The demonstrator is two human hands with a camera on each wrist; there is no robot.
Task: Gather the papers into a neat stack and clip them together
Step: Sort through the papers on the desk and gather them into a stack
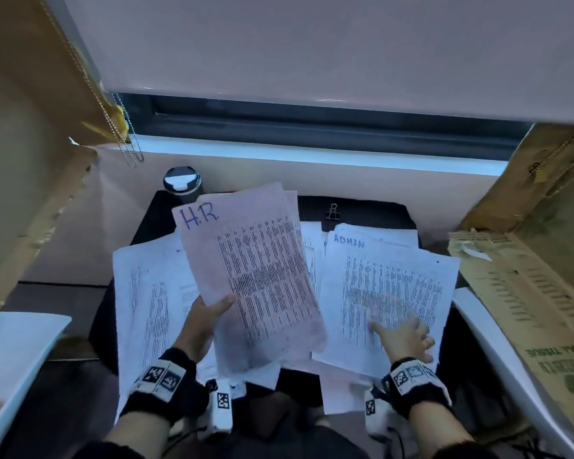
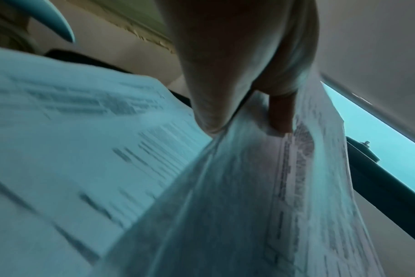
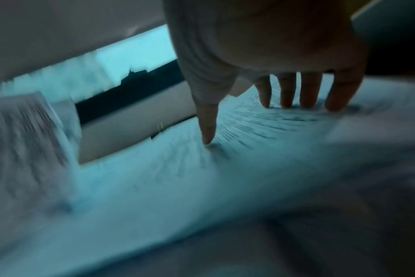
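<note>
My left hand (image 1: 209, 313) grips a sheaf of printed papers headed "H.R." (image 1: 252, 266), lifted and tilted above the desk; in the left wrist view the thumb (image 2: 209, 116) and a finger pinch that sheaf (image 2: 261, 187). My right hand (image 1: 401, 336) lies flat with spread fingers on a sheet headed "ADMIN" (image 1: 388, 293); the right wrist view shows its fingertips (image 3: 207, 138) pressing that paper (image 3: 201, 187). More loose printed sheets (image 1: 146, 293) lie spread on the left. A black binder clip (image 1: 332, 213) sits behind the papers.
A dark tumbler with a lid (image 1: 182, 183) stands at the back left of the black desk mat (image 1: 371, 210). Cardboard boxes flank the desk on the left (image 1: 30, 193) and right (image 1: 537, 276). A window sill (image 1: 312, 154) runs behind.
</note>
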